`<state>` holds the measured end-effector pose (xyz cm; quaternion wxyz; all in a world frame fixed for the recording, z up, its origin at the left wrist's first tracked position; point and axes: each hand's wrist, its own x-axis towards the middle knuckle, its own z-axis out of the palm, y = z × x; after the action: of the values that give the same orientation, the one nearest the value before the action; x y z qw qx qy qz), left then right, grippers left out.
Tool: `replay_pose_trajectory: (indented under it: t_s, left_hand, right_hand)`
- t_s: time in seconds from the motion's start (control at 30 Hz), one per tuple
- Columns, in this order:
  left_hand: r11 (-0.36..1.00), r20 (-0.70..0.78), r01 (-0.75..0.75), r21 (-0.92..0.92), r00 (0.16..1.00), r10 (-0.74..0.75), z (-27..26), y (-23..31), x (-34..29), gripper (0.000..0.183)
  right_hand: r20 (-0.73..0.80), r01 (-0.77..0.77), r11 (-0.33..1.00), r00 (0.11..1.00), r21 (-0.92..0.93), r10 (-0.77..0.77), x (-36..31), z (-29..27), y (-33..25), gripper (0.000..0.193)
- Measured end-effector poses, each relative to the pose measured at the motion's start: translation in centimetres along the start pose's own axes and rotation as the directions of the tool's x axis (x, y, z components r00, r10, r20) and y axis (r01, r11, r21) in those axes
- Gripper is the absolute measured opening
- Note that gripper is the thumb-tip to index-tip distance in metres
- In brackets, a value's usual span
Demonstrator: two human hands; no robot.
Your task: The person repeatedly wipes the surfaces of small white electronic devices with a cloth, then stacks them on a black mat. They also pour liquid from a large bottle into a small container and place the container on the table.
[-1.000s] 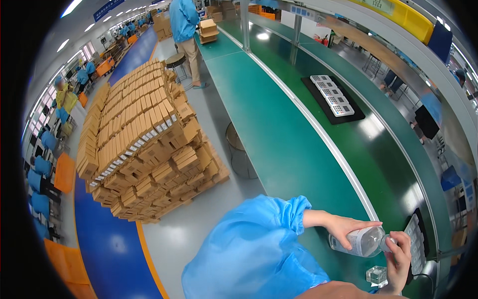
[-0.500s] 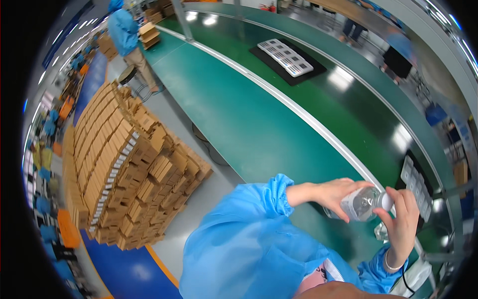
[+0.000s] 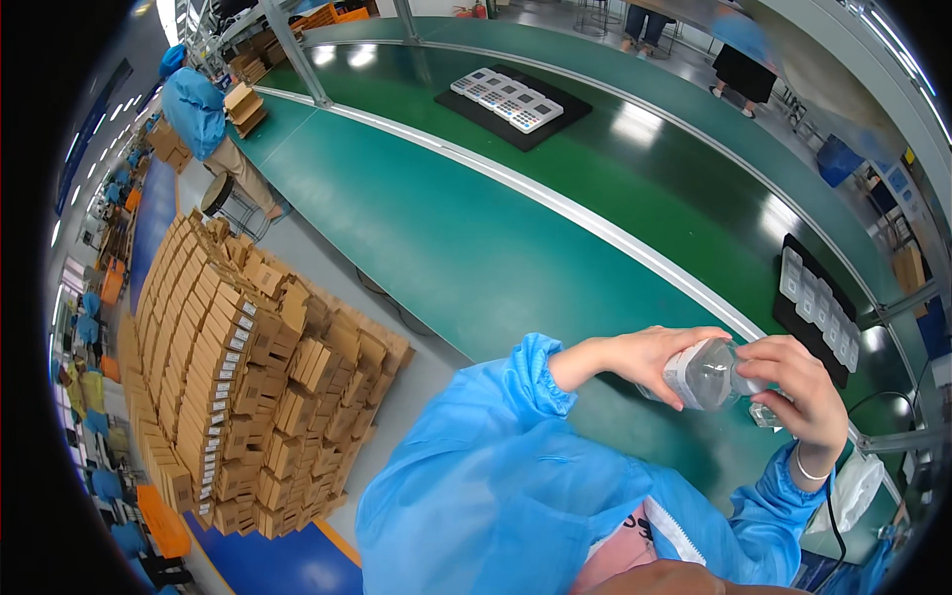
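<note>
A clear plastic bottle [image 3: 710, 377] with a pale label lies tilted above the green bench, its neck toward the right. Wrapped around its body is my left hand [image 3: 656, 363], thumb below and fingers over the top. My right hand [image 3: 801, 385] closes over the neck end, its fingers hiding most of the cap. Below the right fingers a small clear object [image 3: 764, 415] shows on the bench; its kind is hard to make out.
A green workbench [image 3: 446, 268] runs beside a darker green conveyor [image 3: 615, 213]. Black mats carry white devices [image 3: 508, 97] and pale trays [image 3: 819, 307]. Stacked cardboard boxes [image 3: 248, 387] stand at left. A person in blue [image 3: 194, 107] stands far left. A white bag [image 3: 855, 488] lies near my right wrist.
The fingers of my right hand have come over the bottle's cap, which showed white between them before. My left hand keeps its hold. The whole view has shifted a little.
</note>
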<state>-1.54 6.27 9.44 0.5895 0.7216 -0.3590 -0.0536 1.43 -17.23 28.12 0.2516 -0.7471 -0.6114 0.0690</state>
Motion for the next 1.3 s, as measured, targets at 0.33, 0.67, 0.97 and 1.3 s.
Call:
replay_pose_trajectory:
  t_s: [0.33, 0.67, 0.97, 1.3]
  left_hand:
    - [0.994, -0.110, -0.055, 0.095, 0.992, 0.065, 0.6, -0.9, -0.2, 0.121]
    - [0.992, -0.081, -0.054, 0.117, 0.995, 0.064, 0.6, 0.0, -0.2, 0.118]
    - [0.933, -0.413, 0.133, 0.336, 0.910, 0.019, 5.4, 1.1, -0.6, 0.122]
    - [0.961, -0.121, 0.024, 0.276, 0.993, 0.010, 6.2, 2.5, -0.5, 0.123]
  right_hand:
    - [-0.374, -0.446, 0.810, 0.876, -0.382, 0.305, -0.1, 4.1, -0.9, 0.055]
    - [-0.222, -0.351, 0.929, 0.921, -0.117, 0.320, -1.2, 3.0, -1.4, 0.054]
    - [-0.474, -0.452, 0.821, 0.841, -0.349, 0.262, -0.6, 5.2, -1.6, 0.039]
    - [-0.538, -0.375, 0.855, 0.666, 0.357, 0.517, -8.7, 11.2, -2.3, 0.111]
